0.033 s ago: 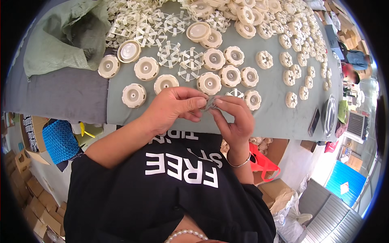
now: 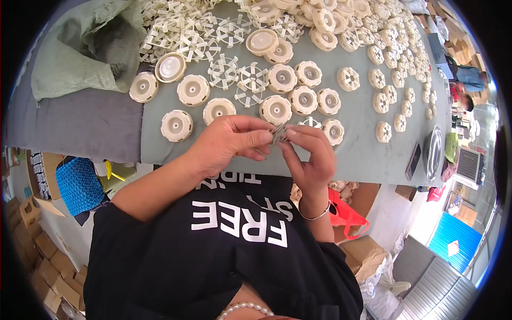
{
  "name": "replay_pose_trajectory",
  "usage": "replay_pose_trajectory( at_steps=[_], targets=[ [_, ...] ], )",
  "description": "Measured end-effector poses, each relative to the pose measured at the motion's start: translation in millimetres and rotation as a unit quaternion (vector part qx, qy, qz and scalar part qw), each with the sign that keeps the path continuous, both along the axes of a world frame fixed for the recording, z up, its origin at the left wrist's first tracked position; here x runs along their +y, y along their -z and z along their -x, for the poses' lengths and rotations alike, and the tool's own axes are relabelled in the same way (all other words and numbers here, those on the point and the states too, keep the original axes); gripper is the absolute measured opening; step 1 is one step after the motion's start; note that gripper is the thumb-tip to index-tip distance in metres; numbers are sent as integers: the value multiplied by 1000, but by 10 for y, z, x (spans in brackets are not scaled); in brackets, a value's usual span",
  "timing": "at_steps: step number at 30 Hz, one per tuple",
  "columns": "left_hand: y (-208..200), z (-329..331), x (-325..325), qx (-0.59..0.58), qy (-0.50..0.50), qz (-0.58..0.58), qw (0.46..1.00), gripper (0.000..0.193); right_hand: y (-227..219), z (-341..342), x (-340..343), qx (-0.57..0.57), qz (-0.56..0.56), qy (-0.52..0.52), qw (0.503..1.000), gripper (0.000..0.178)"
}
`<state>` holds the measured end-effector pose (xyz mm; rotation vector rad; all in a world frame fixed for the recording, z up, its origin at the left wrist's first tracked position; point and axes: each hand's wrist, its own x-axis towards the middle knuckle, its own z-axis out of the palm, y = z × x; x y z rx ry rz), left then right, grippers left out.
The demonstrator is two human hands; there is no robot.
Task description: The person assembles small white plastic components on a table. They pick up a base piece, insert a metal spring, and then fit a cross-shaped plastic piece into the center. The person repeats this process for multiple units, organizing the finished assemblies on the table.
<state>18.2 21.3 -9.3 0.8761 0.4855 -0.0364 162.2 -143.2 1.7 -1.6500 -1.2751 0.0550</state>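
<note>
Over the table's near edge, my left hand (image 2: 237,140) and my right hand (image 2: 313,151) meet fingertip to fingertip. Pinched between them are small grey metal springs (image 2: 278,134), seemingly tangled; their number is hard to make out. Both thumbs and forefingers are closed on this bunch. Just beyond my fingers lies a round cream plastic housing (image 2: 275,110) with a recessed centre. A white spoked plastic part (image 2: 309,123) shows partly behind my right hand, beside another round housing (image 2: 333,132).
A green woven sack (image 2: 80,64) with springs at its mouth lies far left. White spoked parts (image 2: 176,32) are heaped at the back. Assembled round pieces (image 2: 376,78) spread to the right, near a phone (image 2: 413,161) and a metal tray (image 2: 433,154). A cardboard box (image 2: 362,205) stands below.
The springs between my fingertips have turned slightly and their coils show more plainly. My fingers have shifted a little; the parts on the table lie as before.
</note>
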Motion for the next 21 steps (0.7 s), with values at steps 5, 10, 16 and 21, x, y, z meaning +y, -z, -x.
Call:
replay_pose_trajectory(
  at_steps=[5,10,16,21],
  targets=[
    [-61,-4,3,-25,24,56,998,29,94,39,36,218,-68,-30,973,36],
    [-21,64,97,-44,5,-88,995,32,107,43,67,368,-46,-37,928,30],
    [-74,172,184,-77,-68,-337,936,39,167,-199,149,51,51,51,996,22],
    [-111,222,226,-38,-98,-454,885,40,208,-240,299,-40,93,65,993,16]
  ],
)
